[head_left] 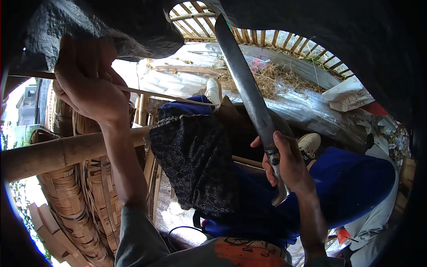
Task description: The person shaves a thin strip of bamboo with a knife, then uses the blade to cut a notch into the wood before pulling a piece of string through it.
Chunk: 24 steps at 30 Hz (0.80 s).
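Holding thin strip (164,95) in left hand (91,80), fingers curled closed around it; can't make out exact fingertip contact in shadow. Strip located left of knife (244,75), free end near upper edge of patterned cloth (191,164). Gripping knife in right hand (291,169), fingers wrapped, blade well apart from strip. Best: grip both firmly, brace strip, point edge clear of left hand and cloth.
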Motion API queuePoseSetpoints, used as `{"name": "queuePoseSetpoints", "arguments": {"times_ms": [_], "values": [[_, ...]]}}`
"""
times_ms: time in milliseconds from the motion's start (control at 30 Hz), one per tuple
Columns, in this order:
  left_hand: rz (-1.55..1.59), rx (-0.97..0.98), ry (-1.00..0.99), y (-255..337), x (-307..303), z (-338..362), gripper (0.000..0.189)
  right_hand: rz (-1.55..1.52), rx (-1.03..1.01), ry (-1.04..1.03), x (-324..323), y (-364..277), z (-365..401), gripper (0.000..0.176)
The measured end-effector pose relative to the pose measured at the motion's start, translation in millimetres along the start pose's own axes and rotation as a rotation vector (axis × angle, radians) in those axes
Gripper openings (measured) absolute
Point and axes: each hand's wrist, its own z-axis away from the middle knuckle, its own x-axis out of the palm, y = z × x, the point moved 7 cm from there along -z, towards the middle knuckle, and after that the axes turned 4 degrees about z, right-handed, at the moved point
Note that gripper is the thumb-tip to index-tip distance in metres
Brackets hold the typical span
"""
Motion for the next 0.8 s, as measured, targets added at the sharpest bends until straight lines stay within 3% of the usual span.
{"name": "queuePoseSetpoints", "arguments": {"times_ms": [67,100,233,467,600,700,767,800], "values": [[0.119,-0.074,0.072,-5.2,3.5,5.4,0.039,-0.001,0.033,0.021,-5.1,6.0,1.0,0.055],[0.237,-0.076,-0.009,-6.6,4.8,3.2,0.039,-0.004,0.039,0.025,-6.2,9.3,1.9,0.055],[0.257,-0.072,0.045,-8.2,4.2,3.8,0.040,-0.017,0.038,0.060,-7.7,15.3,-1.7,0.055],[0.278,-0.212,-0.053,-35.2,23.2,27.7,0.046,-0.014,0.033,0.011,-4.2,26.0,-3.1,0.048],[0.451,-0.245,-0.089,-41.8,28.3,44.4,0.046,0.072,0.066,0.018,-0.3,28.2,-2.2,0.054],[0.598,-0.265,-0.181,-44.3,35.1,47.4,0.044,0.085,0.052,0.001,1.1,25.3,-2.5,0.040],[0.621,-0.264,-0.220,-42.1,37.4,49.9,0.043,0.690,-0.801,0.279,0.1,-5.7,11.5,0.027],[0.647,-0.260,-0.255,-40.4,39.8,51.2,0.042,0.690,-0.801,0.283,0.7,-14.6,10.8,0.027]]}}
